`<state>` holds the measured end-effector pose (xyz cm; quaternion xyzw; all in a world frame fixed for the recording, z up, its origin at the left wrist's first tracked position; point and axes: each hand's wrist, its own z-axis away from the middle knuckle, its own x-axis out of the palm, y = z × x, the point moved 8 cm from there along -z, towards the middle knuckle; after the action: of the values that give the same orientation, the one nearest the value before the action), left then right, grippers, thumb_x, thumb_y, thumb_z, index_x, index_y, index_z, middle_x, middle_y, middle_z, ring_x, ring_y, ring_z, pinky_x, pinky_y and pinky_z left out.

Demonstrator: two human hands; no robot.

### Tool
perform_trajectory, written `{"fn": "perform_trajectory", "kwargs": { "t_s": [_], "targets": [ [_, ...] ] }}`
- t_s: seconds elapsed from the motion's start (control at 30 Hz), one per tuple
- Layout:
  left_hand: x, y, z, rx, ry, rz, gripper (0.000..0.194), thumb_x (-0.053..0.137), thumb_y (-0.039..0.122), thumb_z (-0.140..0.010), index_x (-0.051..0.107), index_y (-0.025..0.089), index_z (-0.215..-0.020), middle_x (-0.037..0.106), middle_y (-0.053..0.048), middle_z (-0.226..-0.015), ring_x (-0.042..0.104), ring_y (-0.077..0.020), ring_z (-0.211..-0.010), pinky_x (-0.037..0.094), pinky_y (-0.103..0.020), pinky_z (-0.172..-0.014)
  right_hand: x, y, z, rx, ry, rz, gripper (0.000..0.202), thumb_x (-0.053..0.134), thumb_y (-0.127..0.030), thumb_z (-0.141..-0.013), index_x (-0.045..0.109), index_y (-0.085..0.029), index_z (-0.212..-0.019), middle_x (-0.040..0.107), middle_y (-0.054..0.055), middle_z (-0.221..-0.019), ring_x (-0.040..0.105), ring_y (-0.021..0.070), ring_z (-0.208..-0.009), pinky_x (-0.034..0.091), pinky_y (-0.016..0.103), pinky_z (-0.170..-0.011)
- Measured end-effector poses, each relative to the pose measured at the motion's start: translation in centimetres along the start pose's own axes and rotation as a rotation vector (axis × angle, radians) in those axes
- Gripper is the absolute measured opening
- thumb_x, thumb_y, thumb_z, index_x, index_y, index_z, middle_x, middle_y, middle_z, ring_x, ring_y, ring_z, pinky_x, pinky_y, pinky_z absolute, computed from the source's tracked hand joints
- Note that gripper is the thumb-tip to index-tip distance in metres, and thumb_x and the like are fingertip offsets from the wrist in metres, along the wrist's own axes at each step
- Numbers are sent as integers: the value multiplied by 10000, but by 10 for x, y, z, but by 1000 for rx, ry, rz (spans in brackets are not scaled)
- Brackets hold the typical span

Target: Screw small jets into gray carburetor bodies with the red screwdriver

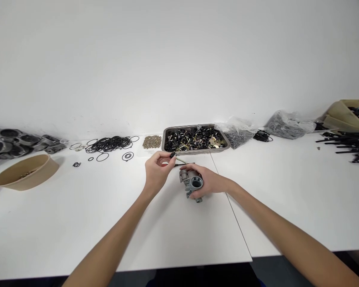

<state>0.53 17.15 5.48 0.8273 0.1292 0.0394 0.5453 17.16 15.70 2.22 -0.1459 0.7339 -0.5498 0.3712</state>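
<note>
My left hand (158,169) pinches a small part with a black head (172,154) between thumb and fingertips. A thin yellowish rod (181,160) points from it toward the right hand; whether the two are one piece I cannot tell. In my right hand (211,180) is a grey metal carburetor body (189,184), its round bore facing me, just above the table. The fingers wrap its top and the thumb its lower side. Behind the hands lies a thin dark tool with a red end (164,164), partly hidden by the left hand.
A metal tray (194,152) of mixed small parts stands behind the hands. Brass pieces (152,142) and black O-rings (109,144) lie left of it. Further left are a beige bowl (32,181) and grey castings (10,143). Plastic bags (290,124) and black tubes (347,145) lie right.
</note>
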Motion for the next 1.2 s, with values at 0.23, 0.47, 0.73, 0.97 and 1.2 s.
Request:
{"fn": "perform_trajectory", "kwargs": {
  "t_s": [0.23,0.47,0.73,0.97,1.2],
  "targets": [
    [-2,-5,-3,-44,10,24,283,794,336,-668,650,130,-799,638,-18,-685,597,-98,-594,522,-191,-532,-31,1,1,17,329,-103,790,851,-290,-608,460,-212,-1290,591,93,-1199,617,231,-1035,512,369,-897],
    [3,-6,2,-55,-38,23,263,792,307,-672,661,124,-808,665,-29,-710,615,-92,-624,516,-181,-588,-34,-1,2,23,406,-105,766,846,-255,-603,470,-216,-1269,601,72,-1153,616,213,-1007,508,347,-880],
    [9,-7,2,-75,-73,22,263,781,313,-686,659,122,-819,679,-40,-708,626,-110,-623,521,-209,-593,-34,2,3,12,433,-87,760,841,-275,-607,473,-219,-1269,595,73,-1145,609,211,-982,505,352,-863],
    [8,-5,3,-60,-78,8,262,777,329,-699,658,131,-824,680,-39,-731,626,-112,-639,517,-214,-601,-32,4,2,24,434,-113,761,840,-262,-603,471,-211,-1267,592,71,-1142,605,208,-996,499,344,-876],
    [9,-9,6,-52,-83,-13,249,767,322,-725,626,138,-815,655,-24,-736,605,-97,-639,500,-209,-607,-37,15,1,29,468,-76,774,846,-319,-608,464,-211,-1273,587,79,-1161,602,211,-979,491,361,-879]
  ]
}}
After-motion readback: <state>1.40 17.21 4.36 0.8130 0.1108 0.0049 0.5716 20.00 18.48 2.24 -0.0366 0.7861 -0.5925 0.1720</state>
